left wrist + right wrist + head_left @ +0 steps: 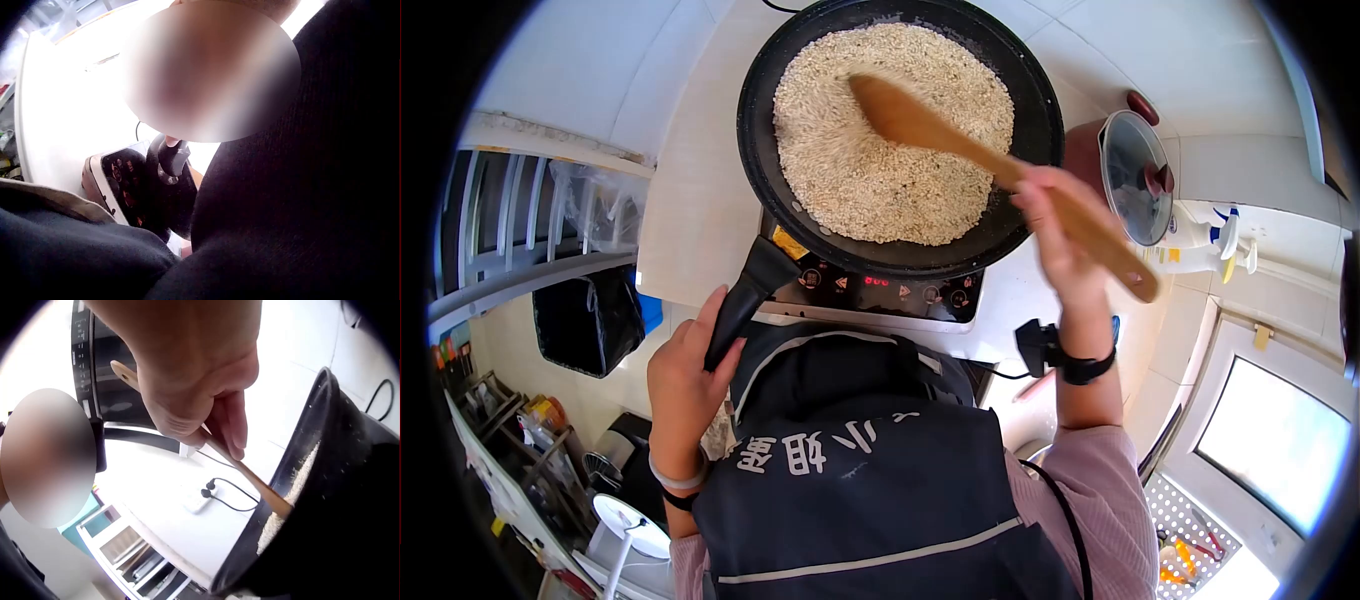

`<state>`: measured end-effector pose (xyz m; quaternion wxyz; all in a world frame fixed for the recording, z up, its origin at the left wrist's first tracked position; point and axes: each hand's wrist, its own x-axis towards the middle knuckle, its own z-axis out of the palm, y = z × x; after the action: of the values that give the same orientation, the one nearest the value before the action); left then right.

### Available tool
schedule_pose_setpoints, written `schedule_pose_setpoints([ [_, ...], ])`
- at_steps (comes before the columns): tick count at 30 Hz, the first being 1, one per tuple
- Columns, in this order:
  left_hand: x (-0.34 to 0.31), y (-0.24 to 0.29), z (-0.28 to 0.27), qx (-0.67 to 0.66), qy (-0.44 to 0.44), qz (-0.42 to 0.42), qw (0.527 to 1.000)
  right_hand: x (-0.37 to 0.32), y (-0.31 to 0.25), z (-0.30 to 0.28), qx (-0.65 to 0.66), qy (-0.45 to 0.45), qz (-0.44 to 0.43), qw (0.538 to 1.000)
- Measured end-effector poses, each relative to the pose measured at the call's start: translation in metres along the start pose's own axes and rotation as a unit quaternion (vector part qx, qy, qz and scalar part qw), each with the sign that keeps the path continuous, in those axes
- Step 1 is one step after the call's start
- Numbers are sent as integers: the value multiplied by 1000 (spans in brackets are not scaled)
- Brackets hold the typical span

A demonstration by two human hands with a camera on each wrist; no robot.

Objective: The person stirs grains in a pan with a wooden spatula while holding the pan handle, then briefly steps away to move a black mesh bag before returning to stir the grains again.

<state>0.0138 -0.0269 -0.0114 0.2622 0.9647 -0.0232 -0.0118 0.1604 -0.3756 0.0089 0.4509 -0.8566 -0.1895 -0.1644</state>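
While the right hand grips: its fingers (1060,235) are curled round the wooden spatula (930,130), whose butt end juts out past the palm.
Spatula blade: it lies among the pale grain, left of the middle; the blade and the grain around it are blurred.
Pale grain: a wide, speckled layer (900,200) covers most of the frying pan's floor (1032,130); rice or sesame, I cannot tell.
Pan handle: the left hand (685,370) wraps its fingers and thumb round the black handle (752,295), near the apron; in the left wrist view a blur hides most of that grip.
Induction cooktop: its control panel (830,295) shows in front of the pan, with red lit digits too small to read and rows of small icons; a yellow label (790,242) sits by the corner nearest the handle.
Dark apron: the cloth (860,500) bears white Chinese characters, apparently including 小 and 姐; folds obscure others.
Glass-lidded pot: it stands (1090,160) just beside the pan, on the right, with spray bottles (1190,245) near it.
Black appliance: in the right wrist view its front strip (81,344) carries small pale markings, illegible.
Power strip: black plugs sit in the white strip (197,499).
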Motion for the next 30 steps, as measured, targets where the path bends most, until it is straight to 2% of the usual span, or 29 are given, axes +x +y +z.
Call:
schedule_pose_setpoints([
  [3,1,0,1,-11,-7,-4,1000,31,6,-34,97,33,43,994],
  [4,1,-1,1,-8,-1,6,1000,40,10,-54,18,26,38,999],
  [5,1,-1,1,-4,5,15,1000,53,9,-65,20,32,84,996],
  [6,1,-1,1,-6,4,13,1000,66,13,-72,17,54,89,994],
  [7,1,-2,1,-5,0,11,1000,81,23,-79,24,51,68,996],
  [9,1,-1,-2,-5,-3,8,1000,111,44,-85,23,41,85,995],
  [12,3,1,-5,-27,-29,-29,999,155,82,-74,48,15,114,992],
  [14,4,0,-6,-23,-37,-23,999,183,115,-62,144,-50,137,979],
  [18,5,0,-6,-23,-38,-24,999,206,89,-3,183,-112,168,962],
  [20,5,-2,-4,-17,-12,1,1000,212,70,14,222,-273,140,926],
  [21,5,-2,-4,-17,-11,1,1000,215,61,15,222,-273,139,926],
  [23,4,-1,-4,-10,-12,-1,1000,212,39,13,177,-425,65,885],
  [24,3,-1,-4,-10,-12,-2,1000,204,31,10,178,-425,64,885],
  [26,3,-2,-4,-1,-7,4,1000,188,18,3,242,-475,-32,846],
  [27,3,-3,-3,-3,-7,4,1000,194,24,-12,150,-528,-148,823],
  [30,2,-6,-1,0,2,16,1000,161,-9,-46,117,-530,-139,828],
])
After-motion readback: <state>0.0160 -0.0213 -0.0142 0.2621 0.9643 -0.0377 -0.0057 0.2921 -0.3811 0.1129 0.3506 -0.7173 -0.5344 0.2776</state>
